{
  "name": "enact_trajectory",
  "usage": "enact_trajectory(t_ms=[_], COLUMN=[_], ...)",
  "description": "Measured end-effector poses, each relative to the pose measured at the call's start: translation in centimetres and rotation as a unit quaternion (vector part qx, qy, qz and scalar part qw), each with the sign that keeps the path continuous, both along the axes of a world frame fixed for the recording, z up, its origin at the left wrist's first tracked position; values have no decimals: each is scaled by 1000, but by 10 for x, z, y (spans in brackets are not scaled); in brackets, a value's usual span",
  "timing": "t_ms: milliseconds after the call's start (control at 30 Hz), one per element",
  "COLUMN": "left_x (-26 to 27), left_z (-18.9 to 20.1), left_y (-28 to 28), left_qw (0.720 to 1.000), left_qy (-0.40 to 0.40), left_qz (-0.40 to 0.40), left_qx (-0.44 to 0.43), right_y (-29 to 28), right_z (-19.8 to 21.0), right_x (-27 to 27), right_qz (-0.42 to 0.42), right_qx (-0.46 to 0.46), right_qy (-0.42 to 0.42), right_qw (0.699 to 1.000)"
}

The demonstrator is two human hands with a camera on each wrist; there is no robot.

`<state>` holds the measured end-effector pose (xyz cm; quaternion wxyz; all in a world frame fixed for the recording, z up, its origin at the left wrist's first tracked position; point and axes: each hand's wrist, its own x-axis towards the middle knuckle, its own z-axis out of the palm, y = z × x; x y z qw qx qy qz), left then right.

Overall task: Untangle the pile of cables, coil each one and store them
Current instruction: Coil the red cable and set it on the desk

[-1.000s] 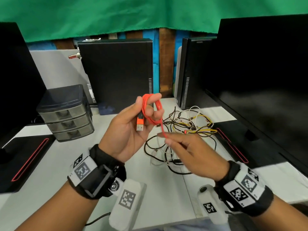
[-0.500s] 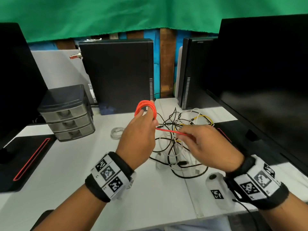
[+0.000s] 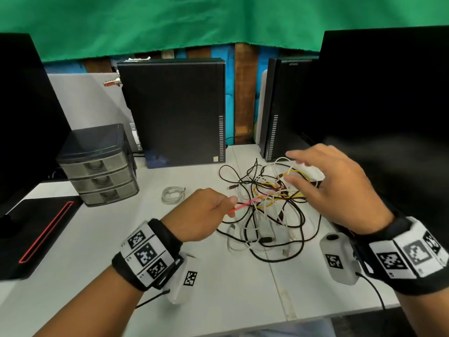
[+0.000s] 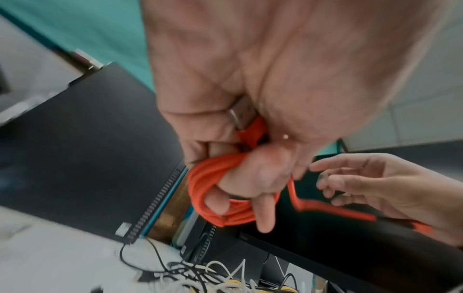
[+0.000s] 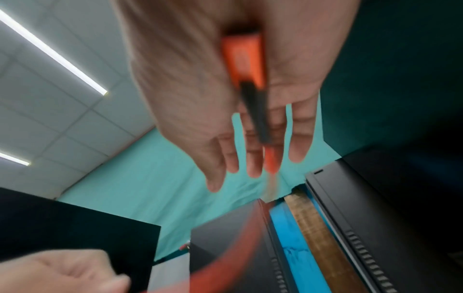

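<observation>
Underneath, left hand fisted round orange cable coil; right hand fingers spread.

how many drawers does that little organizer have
3, stacked in the grey organizer at the desk's left: top, middle, bottom. None looks hidden.

No text, label or number is legible.
</observation>
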<state>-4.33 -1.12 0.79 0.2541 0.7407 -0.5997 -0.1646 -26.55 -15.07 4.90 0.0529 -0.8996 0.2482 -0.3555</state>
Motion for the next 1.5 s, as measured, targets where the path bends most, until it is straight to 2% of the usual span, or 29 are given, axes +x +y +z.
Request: enact_trajectory(t_ms=[133, 233, 300, 400, 467, 567, 633, 733, 800, 867, 933, 1000, 1033, 1100, 1133, 1167, 1200, 1233, 1267, 1333, 1367, 1433, 1500], left_x=[8, 8, 5, -2, -5, -10, -12, -12, -12, -12, -10, -6, -5, -5, -7, -9, -11, -14, -16, -19, -22, -31, -39], left_z=[-4, -5, -2, 10, 19, 30, 34, 38, 39, 42, 43, 42, 42, 38, 36, 33, 30, 26, 21, 10, 8, 9, 18], left_y=[-4, -5, -5, -1, 4, 11, 14, 16, 15, 14, 11, 9, 8, 6, 5, 5, 4, 4, 3, 2, 3, 6, 10], left_qw=[996, 986, 969, 932, 911, 892, 879, 856, 828, 783, 725, 694, 696, 730, 766, 817, 874, 918, 945, 971, 974, 974, 960], left_qy=[59, 129, 211, 351, 410, 450, 472, 512, 555, 614, 671, 692, 685, 641, 597, 526, 427, 325, 243, 157, 153, 182, 252], left_qz=[64, 110, 126, 94, 45, -25, -49, -71, -76, -62, -48, -39, -34, -10, 4, 16, 23, 20, 11, -21, -45, -85, -105], left_qx=[-4, -6, -3, 14, 22, 37, 40, 21, -20, -81, -145, -194, -212, -236, -240, -236, -231, -224, -217, -181, -159, -109, -58], right_y=[26, 44, 50, 47, 38, 25, 22, 23, 23, 23, 25, 33, 40, 56, 63, 68, 71, 73, 73, 71, 67, 59, 51], right_z=[15, 15, 7, -15, -30, -43, -41, -36, -39, -47, -59, -68, -69, -66, -62, -57, -51, -44, -37, -23, -18, -12, -13], right_x=[0, 3, 9, 21, 29, 34, 33, 33, 35, 39, 43, 46, 46, 45, 43, 41, 39, 36, 34, 28, 25, 22, 24], right_qz=[48, 87, 131, 164, 160, 183, 203, 221, 211, 193, 179, 186, 190, 201, 207, 212, 217, 219, 217, 202, 193, 188, 197], right_qx=[-71, -115, -104, -65, -26, 103, 209, 261, 263, 270, 275, 275, 253, 188, 168, 160, 154, 142, 124, 88, 72, 44, 33], right_qy=[-100, -86, -63, 6, 46, -4, -45, -71, -76, -61, -18, 30, 61, 128, 147, 152, 150, 148, 144, 116, 88, 26, -34], right_qw=[991, 986, 984, 984, 986, 978, 956, 937, 938, 941, 944, 943, 947, 953, 953, 952, 952, 954, 957, 969, 975, 981, 979])
